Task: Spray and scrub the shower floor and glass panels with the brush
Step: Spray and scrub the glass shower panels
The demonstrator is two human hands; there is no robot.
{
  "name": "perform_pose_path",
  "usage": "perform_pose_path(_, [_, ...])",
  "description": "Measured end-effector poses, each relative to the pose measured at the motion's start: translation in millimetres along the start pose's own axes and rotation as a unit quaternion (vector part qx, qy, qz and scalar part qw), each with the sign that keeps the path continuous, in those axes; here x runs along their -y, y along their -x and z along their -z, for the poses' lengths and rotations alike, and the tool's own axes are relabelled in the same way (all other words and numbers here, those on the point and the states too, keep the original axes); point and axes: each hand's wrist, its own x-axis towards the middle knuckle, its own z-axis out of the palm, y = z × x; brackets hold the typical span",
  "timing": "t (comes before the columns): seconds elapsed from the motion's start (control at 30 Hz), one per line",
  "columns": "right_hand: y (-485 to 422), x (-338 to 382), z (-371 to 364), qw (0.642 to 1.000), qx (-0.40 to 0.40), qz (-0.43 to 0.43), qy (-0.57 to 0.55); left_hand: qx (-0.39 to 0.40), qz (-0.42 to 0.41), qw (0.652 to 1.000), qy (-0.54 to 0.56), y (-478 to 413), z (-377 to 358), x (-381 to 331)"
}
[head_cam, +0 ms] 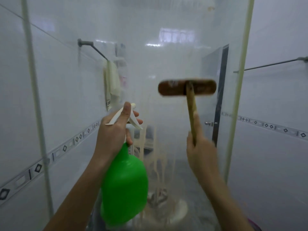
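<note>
My left hand (113, 132) grips the neck and white trigger head of a green spray bottle (125, 185), held upright in front of the glass panel (150, 67). My right hand (200, 147) holds the wooden handle of a brush (187, 88). The brown brush head lies flat against the glass at about chest height, to the right of the bottle. The glass is foggy, and brownish streaks run down it below the brush. The shower floor (166, 212) shows dimly through the lower glass.
Pale frame strips (35, 104) (240, 90) edge the glass panel left and right. A metal support rod (93, 47) meets the glass at the upper left, with a cloth (112, 82) hanging behind. White tiled walls with a patterned band (275, 127) stand on both sides.
</note>
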Motion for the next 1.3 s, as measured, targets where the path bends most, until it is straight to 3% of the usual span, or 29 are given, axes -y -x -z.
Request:
perform_pose_path(0.13, [-65, 0, 22, 0.999, -0.037, -0.003, -0.013, 0.012, 0.009, 1.000, -0.006, 3, -12, 2])
perform_pose_path(0.3, [49, -26, 10, 0.998, 0.033, -0.047, 0.004, 0.020, 0.006, 1.000, 0.000, 4, -19, 5])
perform_pose_path(0.5, [-58, -23, 29, 0.998, -0.061, -0.021, 0.003, 0.023, 0.000, 1.000, -0.003, 1, -25, 8])
perform_pose_path(0.7, [52, -35, 12, 0.998, 0.025, -0.058, -0.010, 0.039, 0.009, 0.999, 0.003, 1, -34, 10])
perform_pose_path(0.87, [-70, -28, 47, 0.998, -0.051, -0.045, -0.004, 0.049, 0.011, 0.999, 0.014, -1, -43, 7])
perform_pose_path(1.07, [2, -20, 28, 0.996, 0.001, -0.083, -0.015, 0.049, -0.012, 0.998, 0.039, -16, -47, -4])
perform_pose_path(1.23, [-154, 17, 66, 0.996, -0.078, -0.034, -0.002, 0.037, -0.035, 0.998, 0.032, -34, -46, -18])
perform_pose_path(1.3, [-164, 21, 70, 0.996, -0.084, -0.027, 0.007, 0.027, -0.042, 0.998, 0.029, -39, -45, -22])
